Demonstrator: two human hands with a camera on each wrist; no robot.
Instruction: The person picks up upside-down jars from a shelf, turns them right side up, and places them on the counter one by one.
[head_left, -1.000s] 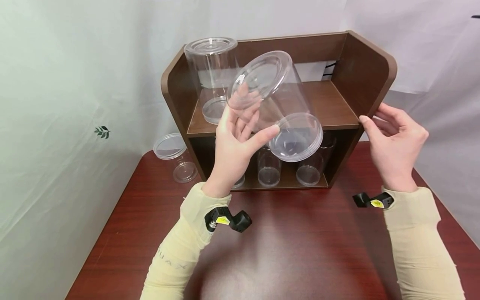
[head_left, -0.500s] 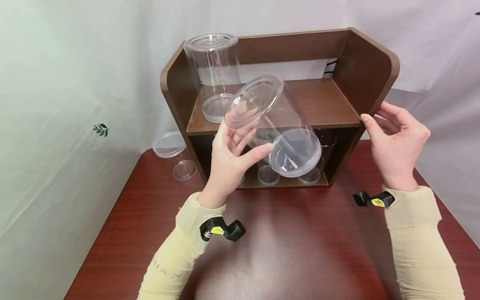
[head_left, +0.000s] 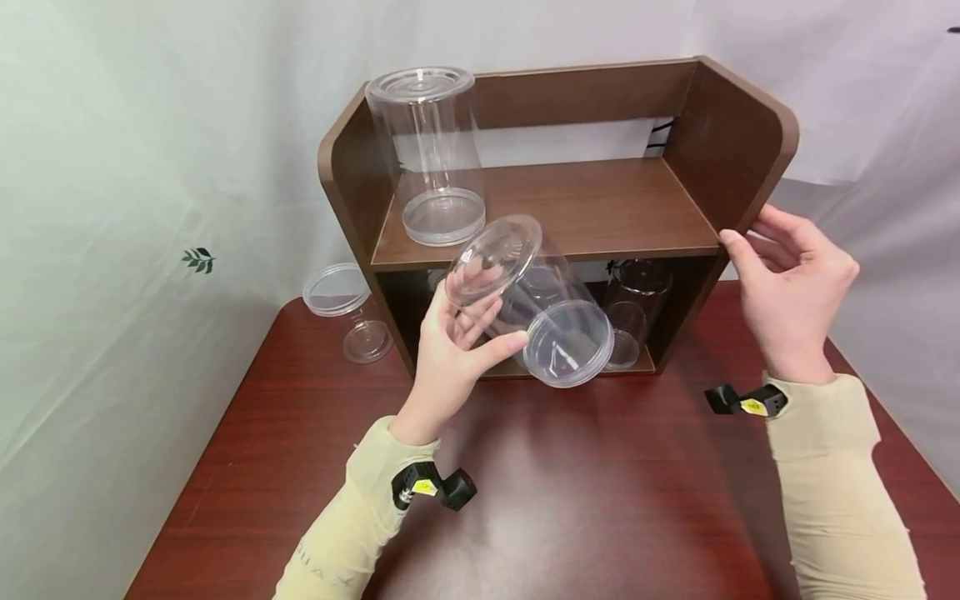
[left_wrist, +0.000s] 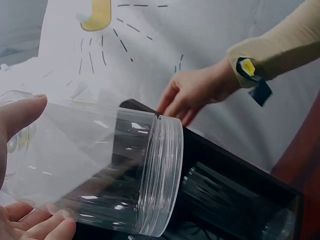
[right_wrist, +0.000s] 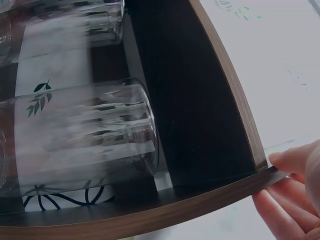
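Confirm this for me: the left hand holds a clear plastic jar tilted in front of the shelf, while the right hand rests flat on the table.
Not quite. The left hand does hold the clear plastic jar tilted in front of the shelf, but the right hand is not flat on the table: its fingertips touch the shelf's right side panel. The head view shows this, and the right wrist view confirms it.
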